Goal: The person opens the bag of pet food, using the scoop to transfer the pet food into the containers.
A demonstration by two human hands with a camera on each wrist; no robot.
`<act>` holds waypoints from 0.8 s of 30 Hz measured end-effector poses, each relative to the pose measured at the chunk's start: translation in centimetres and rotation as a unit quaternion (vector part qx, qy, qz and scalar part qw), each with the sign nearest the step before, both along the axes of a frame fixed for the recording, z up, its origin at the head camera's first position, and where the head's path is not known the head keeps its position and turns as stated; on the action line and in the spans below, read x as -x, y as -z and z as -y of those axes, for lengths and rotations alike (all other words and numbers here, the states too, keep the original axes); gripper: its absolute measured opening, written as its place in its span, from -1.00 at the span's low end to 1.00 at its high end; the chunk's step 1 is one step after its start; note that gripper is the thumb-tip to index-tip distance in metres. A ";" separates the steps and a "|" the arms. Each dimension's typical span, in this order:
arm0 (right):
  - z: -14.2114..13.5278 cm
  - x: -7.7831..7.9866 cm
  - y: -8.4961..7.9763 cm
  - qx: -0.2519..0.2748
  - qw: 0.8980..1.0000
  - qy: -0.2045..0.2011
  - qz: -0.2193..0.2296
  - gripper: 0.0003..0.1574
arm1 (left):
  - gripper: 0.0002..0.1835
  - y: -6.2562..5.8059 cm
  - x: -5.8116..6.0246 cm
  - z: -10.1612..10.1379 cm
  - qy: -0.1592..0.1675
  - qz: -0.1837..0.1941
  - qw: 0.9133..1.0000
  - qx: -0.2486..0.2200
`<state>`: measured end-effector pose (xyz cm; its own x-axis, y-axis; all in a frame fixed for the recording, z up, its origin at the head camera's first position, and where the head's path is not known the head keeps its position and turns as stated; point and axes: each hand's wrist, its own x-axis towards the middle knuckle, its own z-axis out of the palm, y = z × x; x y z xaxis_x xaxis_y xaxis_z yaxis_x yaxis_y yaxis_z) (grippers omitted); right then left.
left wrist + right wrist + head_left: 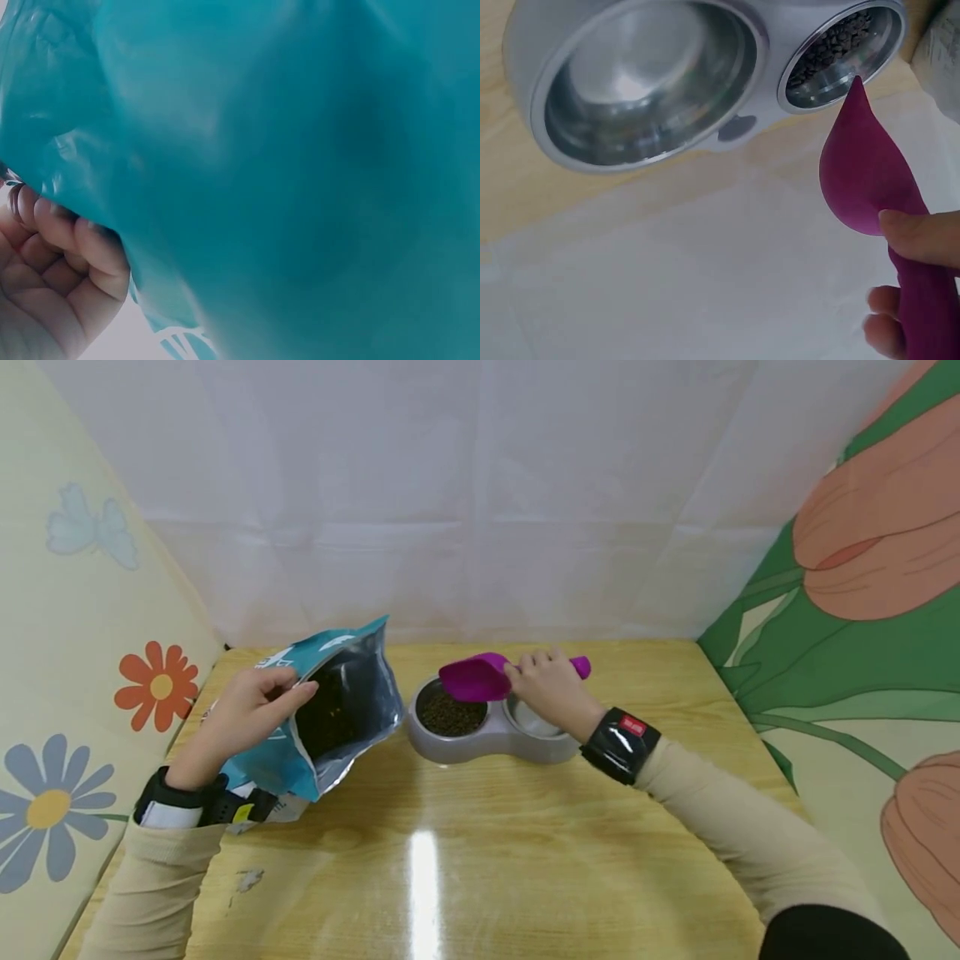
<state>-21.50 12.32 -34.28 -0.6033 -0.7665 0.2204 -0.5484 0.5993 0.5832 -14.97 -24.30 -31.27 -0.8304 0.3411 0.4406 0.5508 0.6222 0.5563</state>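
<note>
My left hand [251, 710] grips the edge of a teal foil bag [262, 752] by its wide mouth; dark kibble [326, 714] lies inside. In the left wrist view, the curled fingers [97, 251] meet the bag's teal side [300, 187]. A magenta scoop [476, 678] is held by its handle in my right hand [551, 689], above a grey double pet bowl [495, 745]. Brown kibble [450, 714] sits in the left dish. The other steel dish [645, 82] holds no kibble in the right wrist view. Whether the scoop carries anything cannot be seen.
The wooden table [525, 852] meets a white cloth backdrop [480, 527] behind the bowl. Painted panels with flowers [157, 685] stand on the left and right. A whitish package [288, 810] shows partly beneath the bag.
</note>
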 end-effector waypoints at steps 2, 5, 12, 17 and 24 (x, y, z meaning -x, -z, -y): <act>-0.6 -0.5 0.2 0.017 1.000 0.012 0.020 -0.71 | -0.66 0.1 0.0 0.0 0.001 0.001 1.000 -0.001; -1.6 -1.2 0.8 0.052 0.998 0.027 0.040 -0.66 | -0.66 0.2 0.0 0.0 0.001 0.002 1.000 -0.001; -3.8 -2.4 2.6 0.178 0.980 0.031 0.082 -0.58 | -0.64 -0.3 -0.4 -0.5 -0.005 0.000 1.000 0.002; -5.0 -3.4 3.5 0.255 0.958 0.041 0.127 -0.55 | -0.63 -1.6 -1.3 -1.5 -0.005 0.005 1.000 -0.009; -5.2 -4.6 5.3 0.341 0.915 0.086 0.196 -0.58 | -0.63 -0.3 -0.4 -0.6 -0.007 0.016 1.000 -0.005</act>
